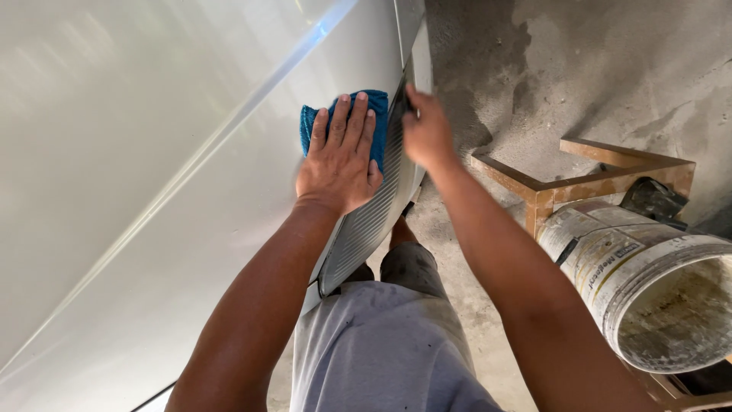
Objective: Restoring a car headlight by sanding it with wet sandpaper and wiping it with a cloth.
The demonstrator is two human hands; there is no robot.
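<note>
My left hand (339, 156) lies flat, fingers spread, pressing a blue cloth (345, 122) against the white panel (152, 191). The cloth sits under my palm and pokes out past my fingertips toward 12 o'clock, right at the panel's edge where the ribbed grille (371, 214) begins. My right hand (427, 133) is at 3 o'clock from the left, fingers curled around the dark edge of the panel above the grille; I cannot tell how tightly they close, since the fingertips are hidden behind that edge.

To wipe well here, I judge that I should keep the palm flat so the cloth bears evenly, and work in line with the grille's ribs rather than across them, so the cloth doesn't snag. The right hand should hold the edge steady, so the panel doesn't flex under the push. The glossy surface shows streaks readily, so overlapping passes seem wise.

At 4 o'clock from my hands, well apart from them, a dirty bucket (648, 282) lies tilted on its side in a wooden frame (549, 187) on the concrete floor (518, 76), its mouth facing me. Its inside is crusted with pale, dried residue; I see no liquid in it. A dark object (652, 198) rests on top of it, too unclear to name.
</note>
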